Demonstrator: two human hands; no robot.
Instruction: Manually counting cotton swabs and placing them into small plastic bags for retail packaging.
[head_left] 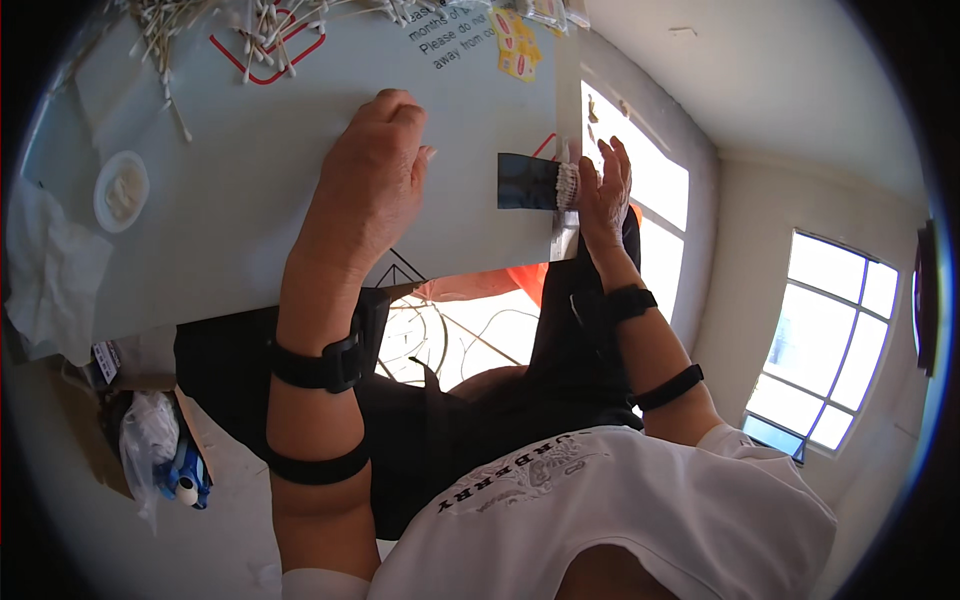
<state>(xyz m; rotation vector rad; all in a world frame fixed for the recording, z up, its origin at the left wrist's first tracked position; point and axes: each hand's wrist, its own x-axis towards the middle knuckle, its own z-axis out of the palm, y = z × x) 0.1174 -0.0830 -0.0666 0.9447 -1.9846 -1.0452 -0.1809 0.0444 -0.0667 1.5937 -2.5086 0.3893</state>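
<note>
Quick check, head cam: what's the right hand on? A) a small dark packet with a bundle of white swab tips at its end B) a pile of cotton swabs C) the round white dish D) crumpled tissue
A: the right hand rests against the white tips sticking out of the small dark packet at the table's edge, while the left hand lies flat on the table; the loose cotton swabs and round white dish sit far off.

Pale cream walls (760,70) meet in a corner at the right. A grid-paned window (835,345) glows with bright daylight, and a second bright window (650,185) shows past the right edge of the pale grey worktop (230,230). A light floor (110,540) lies lower left.
</note>
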